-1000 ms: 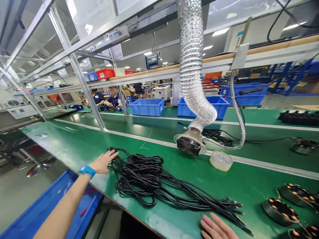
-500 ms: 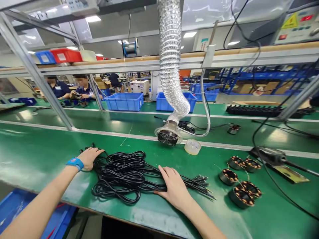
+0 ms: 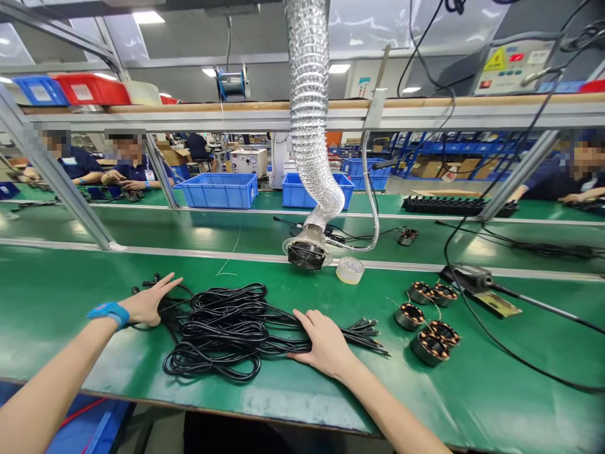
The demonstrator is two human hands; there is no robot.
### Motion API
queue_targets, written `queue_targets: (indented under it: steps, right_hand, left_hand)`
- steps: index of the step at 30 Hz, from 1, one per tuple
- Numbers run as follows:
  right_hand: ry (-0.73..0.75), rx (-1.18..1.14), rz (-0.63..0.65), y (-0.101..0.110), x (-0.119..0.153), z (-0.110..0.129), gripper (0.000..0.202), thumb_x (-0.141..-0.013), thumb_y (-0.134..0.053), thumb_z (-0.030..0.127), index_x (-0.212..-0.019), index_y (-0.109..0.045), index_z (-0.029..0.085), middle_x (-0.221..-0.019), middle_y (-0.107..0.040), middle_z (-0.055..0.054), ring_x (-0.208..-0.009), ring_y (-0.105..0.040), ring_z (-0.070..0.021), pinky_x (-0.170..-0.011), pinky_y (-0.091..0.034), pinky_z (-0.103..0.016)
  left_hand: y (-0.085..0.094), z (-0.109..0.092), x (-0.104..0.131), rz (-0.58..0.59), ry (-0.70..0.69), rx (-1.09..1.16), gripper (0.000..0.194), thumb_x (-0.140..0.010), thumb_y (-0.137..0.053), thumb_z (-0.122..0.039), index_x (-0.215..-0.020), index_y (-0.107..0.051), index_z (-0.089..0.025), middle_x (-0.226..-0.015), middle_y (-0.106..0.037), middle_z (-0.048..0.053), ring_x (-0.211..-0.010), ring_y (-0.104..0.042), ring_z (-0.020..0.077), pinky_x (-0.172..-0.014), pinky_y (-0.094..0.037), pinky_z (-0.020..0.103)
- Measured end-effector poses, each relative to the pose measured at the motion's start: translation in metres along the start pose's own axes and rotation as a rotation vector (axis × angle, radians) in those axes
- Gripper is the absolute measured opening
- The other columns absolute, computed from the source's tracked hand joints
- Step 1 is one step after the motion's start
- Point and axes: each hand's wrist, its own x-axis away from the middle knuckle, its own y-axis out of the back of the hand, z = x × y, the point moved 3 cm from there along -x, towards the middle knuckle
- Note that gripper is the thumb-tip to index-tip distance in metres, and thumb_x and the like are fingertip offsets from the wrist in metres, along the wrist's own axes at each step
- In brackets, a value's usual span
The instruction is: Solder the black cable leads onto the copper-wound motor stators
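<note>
A pile of coiled black cables lies on the green bench in front of me. My left hand is at the pile's left end, open, with fingers and thumb spread, beside the small black connectors. Whether its palm touches the cables I cannot tell. Across the straight part of the bundle rests my right hand, thumb and fingers apart on either side of the cables. To its right the stripped cable ends fan out on the bench. Part of the bundle is hidden under that hand.
Several copper-wound stator rings sit at the right, near a black tool with a cord. A tape roll stands beside the fume duct's fan. Blue bins line the far bench; people sit beyond. The bench's front edge is close.
The view has turned rightward, so a person at the far right now shows. My left hand's fingers have spread and lifted somewhat from the cables. My right hand stays on the bundle.
</note>
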Motion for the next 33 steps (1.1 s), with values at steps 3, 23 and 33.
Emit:
queue_targets:
  steps: [3, 23, 33]
  right_hand:
    - [-0.009, 0.019, 0.004, -0.003, -0.001, 0.000, 0.085, -0.074, -0.077, 0.059, -0.139, -0.048, 0.013, -0.111, -0.060, -0.014, -0.101, -0.059, -0.0308, -0.087, -0.052, -0.044]
    - [0.124, -0.106, 0.002, -0.028, -0.038, 0.087, 0.082, -0.076, -0.073, 0.063, -0.137, -0.051, 0.012, -0.109, -0.065, -0.015, -0.092, -0.065, -0.0317, -0.075, -0.056, -0.042]
    - [-0.002, -0.177, 0.024, -0.005, -0.018, 0.040, 0.044, -0.086, -0.072, 0.032, -0.127, -0.059, 0.020, -0.109, -0.067, -0.009, -0.098, -0.065, -0.0276, -0.085, -0.053, -0.039]
  left_hand:
    - [0.005, -0.002, -0.003, 0.099, 0.023, -0.014, 0.111, -0.046, -0.054, -0.015, -0.153, -0.026, -0.020, -0.158, -0.030, 0.016, -0.122, -0.055, 0.0339, -0.090, -0.052, 0.035]
    - [0.016, 0.090, 0.067, -0.056, 0.267, -0.365, 0.024, -0.082, -0.048, -0.013, -0.105, -0.055, -0.016, -0.105, -0.067, 0.010, -0.096, -0.064, 0.0221, -0.085, -0.048, 0.032]
    - [0.048, -0.144, 0.070, -0.447, -0.271, -0.077, 0.036, -0.098, -0.035, -0.033, -0.090, -0.068, -0.022, -0.092, -0.065, 0.008, -0.087, -0.059, 0.0220, -0.085, -0.047, 0.037]
